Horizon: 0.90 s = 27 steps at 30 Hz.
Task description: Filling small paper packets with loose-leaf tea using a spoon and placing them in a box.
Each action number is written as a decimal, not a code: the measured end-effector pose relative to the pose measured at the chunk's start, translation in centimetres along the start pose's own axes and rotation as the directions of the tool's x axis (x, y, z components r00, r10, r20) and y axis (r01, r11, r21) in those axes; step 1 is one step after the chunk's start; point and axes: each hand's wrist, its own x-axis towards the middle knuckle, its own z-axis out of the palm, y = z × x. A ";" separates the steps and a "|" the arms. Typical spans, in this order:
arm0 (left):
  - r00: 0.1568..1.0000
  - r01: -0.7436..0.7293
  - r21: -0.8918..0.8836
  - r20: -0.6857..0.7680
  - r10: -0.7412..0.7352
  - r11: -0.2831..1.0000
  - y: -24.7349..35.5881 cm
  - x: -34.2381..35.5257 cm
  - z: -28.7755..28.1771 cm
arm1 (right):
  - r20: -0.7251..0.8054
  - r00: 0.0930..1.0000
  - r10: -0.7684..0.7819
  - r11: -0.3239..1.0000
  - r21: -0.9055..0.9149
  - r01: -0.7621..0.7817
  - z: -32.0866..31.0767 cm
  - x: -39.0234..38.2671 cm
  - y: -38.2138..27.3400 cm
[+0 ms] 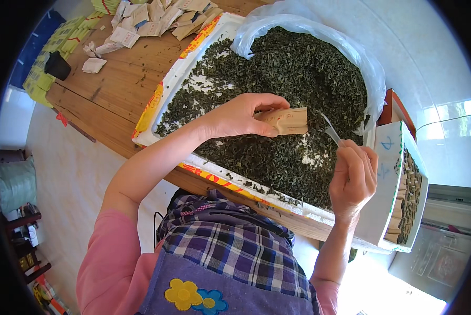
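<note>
My left hand [248, 114] is closed around a small tan paper packet [293, 122], its end pointing right. Thumb below and fingers above grip it over the tray. Close by on the right, my right hand [355, 170] pinches the handle of a clear plastic spoon [331, 128]. The spoon's far end reaches up toward the tea, beside the packet's right end and apart from it. Beneath both hands lie loose dark dried tea leaves [309, 63], spread over a white foam tray [164, 107] and heaped at its far side.
A clear plastic bag [369, 68] borders the heap. Filled paper packets [151, 18] lie on the wooden table [114, 84] at far left, near a black cup [57, 66] and green packs [38, 79]. A white box [385, 178] of upright packets stands at right.
</note>
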 end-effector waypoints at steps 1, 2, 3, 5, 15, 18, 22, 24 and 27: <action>1.000 -0.007 -0.019 0.003 0.007 1.000 0.5 0.3 0.1 | -0.018 1.000 0.001 1.000 0.001 -0.001 -0.1 0.1 0.1; 1.000 -0.013 -0.037 0.006 0.013 0.999 0.7 0.6 0.1 | -0.020 1.000 0.002 1.000 0.000 -0.002 -0.1 0.1 0.2; 1.000 -0.013 -0.036 0.007 0.013 0.999 0.7 1.0 0.1 | -0.036 0.999 0.006 1.000 -0.008 -0.006 -0.2 0.1 0.3; 0.999 -0.023 -0.093 0.040 0.027 0.995 0.4 1.7 0.1 | -0.053 0.999 0.012 1.000 -0.017 -0.013 0.0 0.0 0.5; 1.000 -0.003 -0.217 0.028 0.009 0.976 -1.2 2.3 0.4 | -0.097 0.991 0.097 0.995 0.004 -0.097 -0.1 -1.4 1.4; 0.999 -0.035 -0.252 -0.001 0.036 0.967 -1.3 2.3 0.5 | -0.074 0.995 0.067 0.998 -0.012 -0.068 0.0 -1.4 1.4; 0.999 -0.032 -0.262 0.015 0.037 0.965 -1.3 2.2 0.5 | -0.034 0.999 0.032 0.999 -0.034 -0.033 0.3 -1.3 1.3; 0.999 -0.023 -0.268 0.023 0.031 0.963 -1.2 2.1 0.4 | 0.001 1.000 -0.030 0.997 -0.075 0.030 0.5 -0.9 1.2; 0.999 -0.033 -0.235 0.007 0.036 0.972 -1.2 2.0 0.3 | -0.094 0.996 -0.006 0.998 -0.071 -0.001 -0.2 -0.6 2.1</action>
